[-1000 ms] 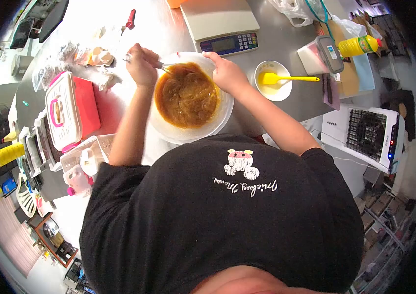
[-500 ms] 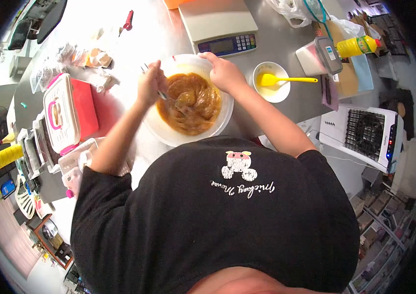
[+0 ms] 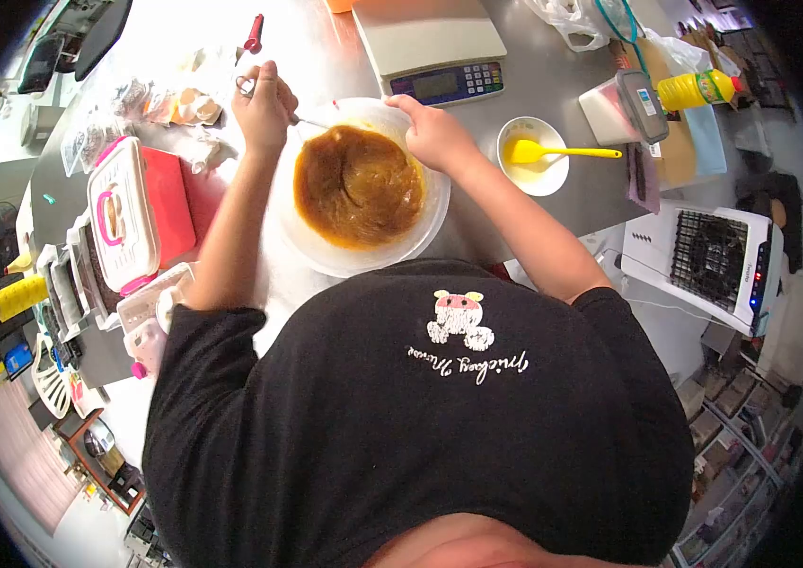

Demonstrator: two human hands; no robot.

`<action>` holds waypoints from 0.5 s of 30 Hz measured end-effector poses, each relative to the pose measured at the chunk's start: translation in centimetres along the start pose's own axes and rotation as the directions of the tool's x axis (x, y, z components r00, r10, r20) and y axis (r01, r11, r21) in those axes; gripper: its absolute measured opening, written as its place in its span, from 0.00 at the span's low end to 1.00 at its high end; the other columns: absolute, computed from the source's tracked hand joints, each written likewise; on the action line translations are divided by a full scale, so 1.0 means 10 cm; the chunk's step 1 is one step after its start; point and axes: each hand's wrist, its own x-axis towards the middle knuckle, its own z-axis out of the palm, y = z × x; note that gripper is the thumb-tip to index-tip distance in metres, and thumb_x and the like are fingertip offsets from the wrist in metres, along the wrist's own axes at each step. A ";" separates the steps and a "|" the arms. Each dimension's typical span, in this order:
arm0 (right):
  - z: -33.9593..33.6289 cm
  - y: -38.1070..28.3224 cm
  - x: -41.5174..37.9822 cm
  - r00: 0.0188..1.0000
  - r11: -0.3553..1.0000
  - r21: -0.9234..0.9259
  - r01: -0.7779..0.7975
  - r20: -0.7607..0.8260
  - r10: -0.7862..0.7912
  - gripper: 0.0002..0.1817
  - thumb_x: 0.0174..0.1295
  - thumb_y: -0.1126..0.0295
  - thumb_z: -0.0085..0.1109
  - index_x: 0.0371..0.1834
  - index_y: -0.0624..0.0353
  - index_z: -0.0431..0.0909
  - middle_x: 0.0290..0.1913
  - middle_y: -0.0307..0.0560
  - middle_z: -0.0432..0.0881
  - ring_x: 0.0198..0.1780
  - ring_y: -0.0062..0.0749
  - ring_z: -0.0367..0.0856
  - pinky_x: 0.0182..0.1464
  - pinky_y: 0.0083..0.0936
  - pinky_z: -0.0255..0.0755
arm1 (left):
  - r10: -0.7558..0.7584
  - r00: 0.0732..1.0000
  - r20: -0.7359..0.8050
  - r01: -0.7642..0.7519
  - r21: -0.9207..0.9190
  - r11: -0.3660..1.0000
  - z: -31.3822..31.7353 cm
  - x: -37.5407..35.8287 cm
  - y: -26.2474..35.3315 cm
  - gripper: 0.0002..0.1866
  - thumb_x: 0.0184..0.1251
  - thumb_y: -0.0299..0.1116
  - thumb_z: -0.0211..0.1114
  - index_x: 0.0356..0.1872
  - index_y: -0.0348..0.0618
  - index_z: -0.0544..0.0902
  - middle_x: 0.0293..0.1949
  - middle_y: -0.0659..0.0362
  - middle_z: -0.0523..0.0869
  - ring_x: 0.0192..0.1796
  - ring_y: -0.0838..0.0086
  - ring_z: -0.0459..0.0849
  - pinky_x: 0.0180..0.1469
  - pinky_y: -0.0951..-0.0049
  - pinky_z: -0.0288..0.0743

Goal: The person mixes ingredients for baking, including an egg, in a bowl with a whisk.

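Observation:
My left hand [image 3: 266, 112] is closed around the metal handle of a whisk [image 3: 309, 120], whose far end dips into the thick brown batter [image 3: 356, 189]. The whisk's wires are mostly hidden in the mix. The batter fills a good part of a translucent white mixing bowl [image 3: 420, 244]. On the bowl's upper right rim, my right hand [image 3: 437, 135] grips the edge with thumb and fingers. To the right of that hand sits a small white bowl [image 3: 543, 186] with a yellow spatula [image 3: 572, 151] resting in it.
A digital scale [image 3: 430, 38] stands beyond the bowl. At left are a red-and-white lidded box [image 3: 169, 199], broken eggshells [image 3: 195, 107] and a red measuring spoon [image 3: 255, 33]. A lidded container [image 3: 624, 106] and a yellow bottle [image 3: 695, 91] lie at right, above an air cooler [image 3: 704, 260].
My left hand has moved up and to the left with the whisk, away from the bowl's middle. The batter's surface has swirled into a new shape. My right hand still holds the rim.

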 end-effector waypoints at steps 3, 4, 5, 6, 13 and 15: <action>0.04 0.05 0.07 0.999 0.999 -0.022 -0.025 -0.030 0.024 0.25 0.51 0.74 0.42 0.55 0.47 0.70 0.41 0.59 0.80 0.43 0.51 0.79 0.46 0.43 0.72 | -0.199 0.980 0.005 0.181 -0.436 0.882 0.20 -0.35 -0.47 0.16 0.68 0.39 0.53 0.20 0.47 0.68 0.13 0.64 0.66 0.16 0.80 0.64 0.17 0.76 0.56; -0.01 0.04 0.07 0.999 0.999 -0.026 -0.023 -0.031 0.022 0.25 0.51 0.74 0.42 0.55 0.47 0.70 0.41 0.59 0.80 0.43 0.51 0.79 0.46 0.43 0.72 | -0.339 0.931 0.134 0.364 -0.390 0.846 0.14 -0.49 -0.43 0.15 0.67 0.40 0.53 0.20 0.48 0.67 0.13 0.65 0.64 0.15 0.80 0.62 0.17 0.76 0.56; -0.07 0.03 0.04 0.999 0.999 -0.032 -0.033 0.004 0.033 0.25 0.51 0.74 0.42 0.55 0.47 0.70 0.41 0.59 0.80 0.43 0.51 0.79 0.46 0.43 0.72 | -0.473 0.844 0.254 0.534 -0.316 0.784 0.05 -0.56 -0.38 0.15 0.67 0.40 0.54 0.20 0.49 0.67 0.13 0.66 0.63 0.15 0.80 0.61 0.17 0.76 0.55; -0.10 0.03 0.02 0.998 0.998 -0.035 -0.046 0.039 0.047 0.25 0.51 0.74 0.42 0.55 0.46 0.70 0.41 0.59 0.80 0.43 0.51 0.79 0.46 0.42 0.72 | -0.454 0.856 0.247 0.501 -0.184 0.845 -0.05 -0.47 -0.33 0.16 0.67 0.41 0.54 0.20 0.48 0.67 0.13 0.66 0.63 0.14 0.80 0.61 0.17 0.76 0.55; 0.03 0.06 0.02 0.999 1.000 -0.026 0.002 -0.053 -0.004 0.25 0.51 0.74 0.42 0.55 0.43 0.70 0.37 0.57 0.81 0.39 0.53 0.79 0.42 0.44 0.72 | 0.031 0.998 -0.063 -0.042 -0.181 0.983 0.30 -0.25 -0.42 0.16 0.69 0.38 0.51 0.20 0.45 0.70 0.13 0.63 0.70 0.14 0.80 0.64 0.17 0.78 0.58; -0.07 0.00 -0.01 0.999 0.993 -0.109 -0.047 0.019 0.050 0.27 0.49 0.75 0.42 0.56 0.46 0.70 0.41 0.58 0.81 0.43 0.51 0.79 0.46 0.42 0.72 | -0.518 0.833 0.194 0.553 -0.239 0.798 0.31 -0.59 -0.25 0.13 0.68 0.39 0.52 0.24 0.48 0.69 0.14 0.66 0.66 0.14 0.82 0.63 0.17 0.79 0.56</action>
